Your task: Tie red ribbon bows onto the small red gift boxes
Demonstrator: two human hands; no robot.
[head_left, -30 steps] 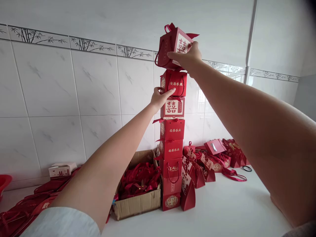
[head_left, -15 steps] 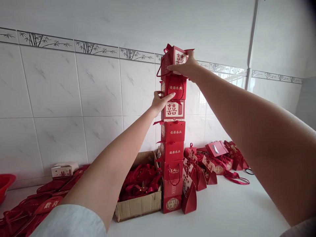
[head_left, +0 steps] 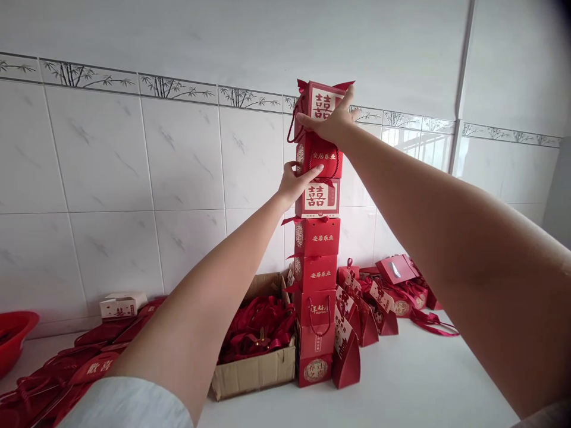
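Note:
A tall stack of red gift boxes stands upright on the white tabletop. At its top is a red gift box with a white double-happiness panel, a twisted cord handle and ribbon ends. My right hand grips this top box, thumb across its lower front and fingers at its right side. Just below, my left hand holds the second red box, its thumb over the front and its other fingers at the left side, partly hidden. Some boxes in the stack have cord handles hanging in front.
Left of the stack sits a cardboard box filled with red ribbons. Triangular red boxes lean close on its right, with more packaging behind. Flat red bags and a red plastic basin lie farther left. A tiled wall rises behind.
The top box has turned so that its double-happiness panel faces me more squarely. My right hand has shifted with it. My left hand keeps its place on the second box.

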